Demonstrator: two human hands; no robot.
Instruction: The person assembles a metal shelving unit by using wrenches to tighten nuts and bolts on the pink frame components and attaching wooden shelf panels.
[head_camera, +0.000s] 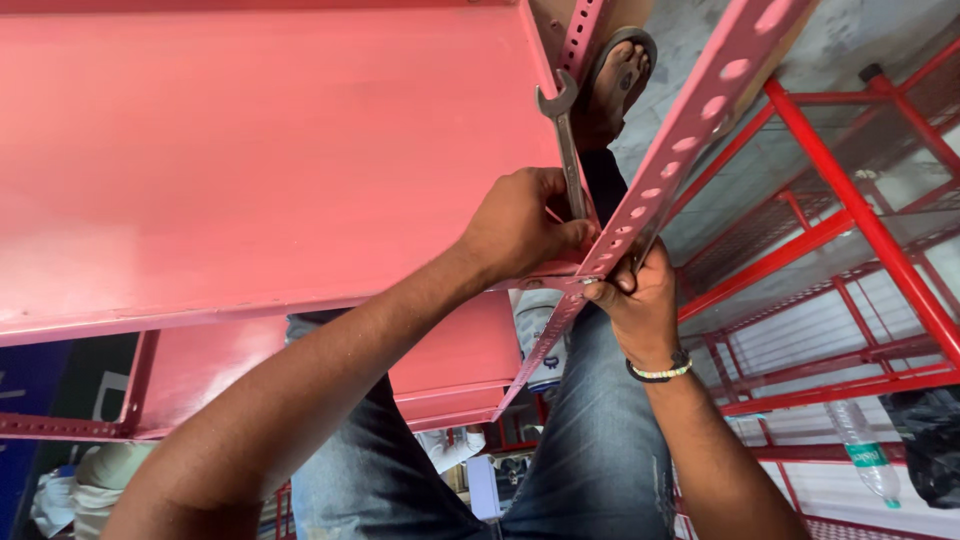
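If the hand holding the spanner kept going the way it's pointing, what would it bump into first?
Probably the perforated red angle post. The left hand points right, gripping the spanner at the shelf corner, and the post sits right beside its fingers. Depth is unclear.

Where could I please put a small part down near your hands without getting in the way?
The red shelf panel lies bare left of the left hand. The corner is crowded: that hand holds a wrench, the right hand grips the slotted post, and a sandalled foot is beyond.
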